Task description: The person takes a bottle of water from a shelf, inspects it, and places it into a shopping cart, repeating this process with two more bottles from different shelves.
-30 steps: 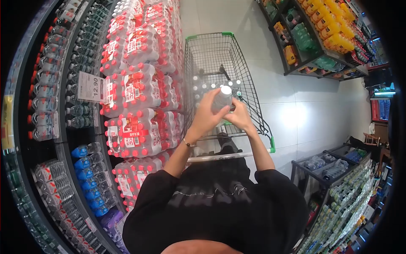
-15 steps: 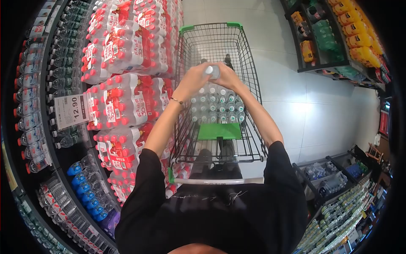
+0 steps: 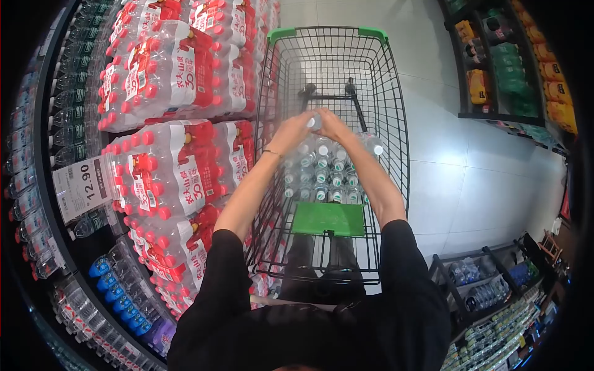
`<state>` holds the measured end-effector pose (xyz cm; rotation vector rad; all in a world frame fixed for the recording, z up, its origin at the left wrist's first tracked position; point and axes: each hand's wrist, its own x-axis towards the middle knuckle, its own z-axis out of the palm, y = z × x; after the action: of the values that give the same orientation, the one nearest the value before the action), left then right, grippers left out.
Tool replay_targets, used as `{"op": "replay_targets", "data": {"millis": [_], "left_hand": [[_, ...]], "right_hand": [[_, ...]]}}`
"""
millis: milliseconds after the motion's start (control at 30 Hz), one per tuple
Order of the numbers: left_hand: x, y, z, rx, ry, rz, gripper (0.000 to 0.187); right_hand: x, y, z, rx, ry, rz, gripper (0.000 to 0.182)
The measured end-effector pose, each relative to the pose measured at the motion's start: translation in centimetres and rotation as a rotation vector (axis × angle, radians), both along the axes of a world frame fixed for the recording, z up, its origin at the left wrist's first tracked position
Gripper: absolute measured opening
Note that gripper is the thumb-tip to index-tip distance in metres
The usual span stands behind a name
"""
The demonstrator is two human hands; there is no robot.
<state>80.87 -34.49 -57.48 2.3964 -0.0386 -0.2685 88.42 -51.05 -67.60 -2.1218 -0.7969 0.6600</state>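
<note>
Both hands, left hand (image 3: 296,130) and right hand (image 3: 334,125), are closed around a small clear plastic water bottle (image 3: 315,122) over the black wire shopping cart (image 3: 396,148). Light, smooth, likely slippery; best gripped around the body.

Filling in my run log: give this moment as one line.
left hand: on bottle | right hand: on bottle | position: above cart | cart: bottle pack
</note>
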Motion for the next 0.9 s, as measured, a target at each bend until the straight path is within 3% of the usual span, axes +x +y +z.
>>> {"op": "replay_targets", "data": {"millis": [233, 367, 533, 633, 767, 900], "left_hand": [[-0.7, 1.3, -3.7, -0.006, -0.095, 0.008, 0.034], [-1.3, 2.1, -5.0, 0.06, -0.039, -0.025, 0.037], [-1.7, 1.9, -6.5, 0.095, -0.124, -0.081, 0.038], [-1.8, 1.3, -5.8, 0.159, -0.145, -0.078, 0.039], [-1.9, 1.3, -7.4, 0.169, -0.22, -0.042, 0.04], [-1.8, 0.5, -5.9, 0.178, -0.188, 0.005, 0.037]], "right_hand": [[0.3, 1.6, 0.0, -0.087, 0.145, 0.103, 0.079], [-0.2, 2.8, -6.8, -0.097, 0.054, 0.144, 0.08], [-0.1, 2.4, -3.5, -0.084, 0.095, 0.292, 0.088], [-0.9, 2.3, -4.3, -0.11, 0.177, 0.177, 0.091], [-0.7, 2.5, -4.2, -0.032, 0.223, 0.158, 0.087], [-0.1, 2.1, -1.1, 0.016, 0.305, 0.192, 0.08]]}}
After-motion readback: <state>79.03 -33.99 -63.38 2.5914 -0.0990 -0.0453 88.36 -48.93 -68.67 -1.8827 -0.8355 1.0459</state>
